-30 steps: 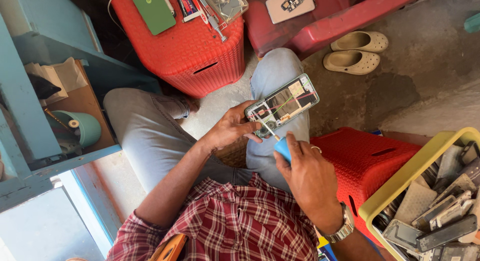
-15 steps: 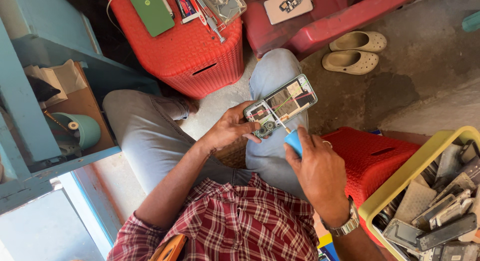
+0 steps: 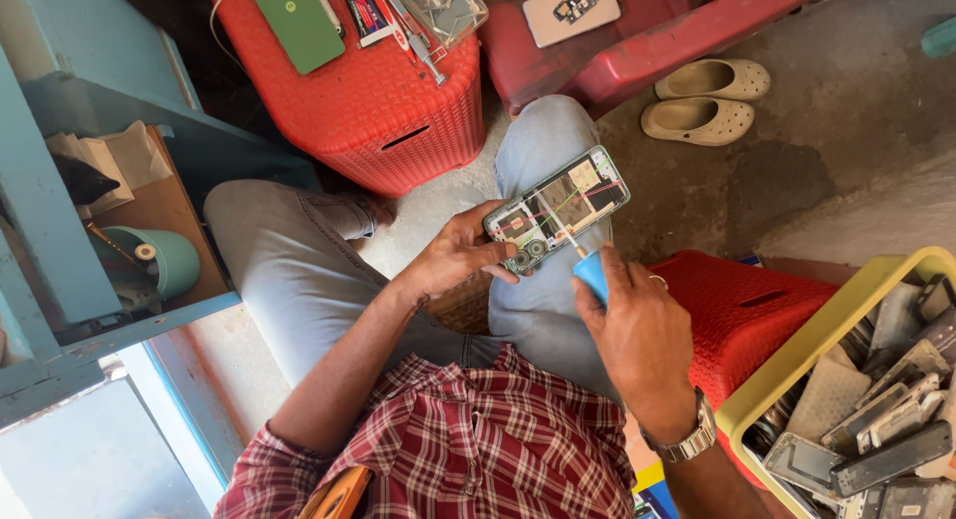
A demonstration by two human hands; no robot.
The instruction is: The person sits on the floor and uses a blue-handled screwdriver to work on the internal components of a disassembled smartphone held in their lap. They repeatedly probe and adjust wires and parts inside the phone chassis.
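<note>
An opened phone (image 3: 560, 208) with its back cover off rests on my right knee, circuit boards and thin wires showing. My left hand (image 3: 453, 255) grips its near end, thumb along the lower edge. My right hand (image 3: 632, 330) is wrapped around a blue-handled screwdriver (image 3: 590, 270). The thin metal tip touches the phone's inner frame near the middle of its lower edge. A metal watch sits on my right wrist.
A red plastic stool (image 3: 383, 101) ahead carries a green phone cover (image 3: 297, 21), tools and a clear box. A second red stool (image 3: 742, 310) stands at my right. A yellow crate (image 3: 797, 365) holds several phone parts. Sandals (image 3: 702, 101) lie on the floor, and a blue shelf (image 3: 110, 230) is left.
The phone has shifted slightly toward my knee. My right hand has moved the screwdriver tip along the phone's lower edge.
</note>
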